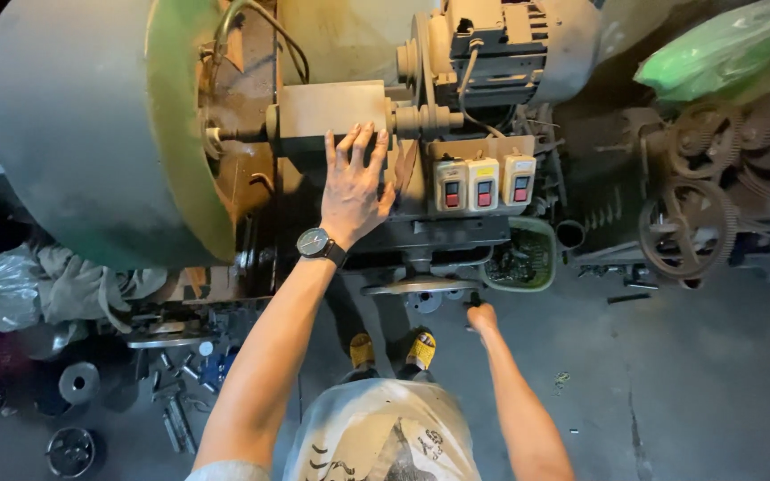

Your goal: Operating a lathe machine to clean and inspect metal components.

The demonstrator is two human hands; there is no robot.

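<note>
Below the switches, just right of the machine's base, we see a green basket [545, 233] on the floor, holding a dark heap of small metal bits too tangled to count. At the left edge lies a tied clear bag [0, 289]; what it holds we cannot tell. Another green bag [724, 49] sits at the upper right.

Our left hand [354, 187] lies flat on the front of the machine [331, 107], fingers spread and relaxed, gripping nothing; a wristwatch [314, 242] sits on that wrist. Our right hand [481, 316] is down low, its fingers curled around a small dark handle [472, 301] beside the round metal plate [419, 287] at the machine's foot.

We count three switch boxes [485, 183] in a row, each with a red button. One big green-rimmed wheel [100, 125] fills the upper left, one motor [501, 49] sits at the top, and two gear wheels [686, 227] stand on the right. Two yellow shoes [421, 349] show beneath us. Loose rings and bolts [171, 392] litter the floor on the left.
</note>
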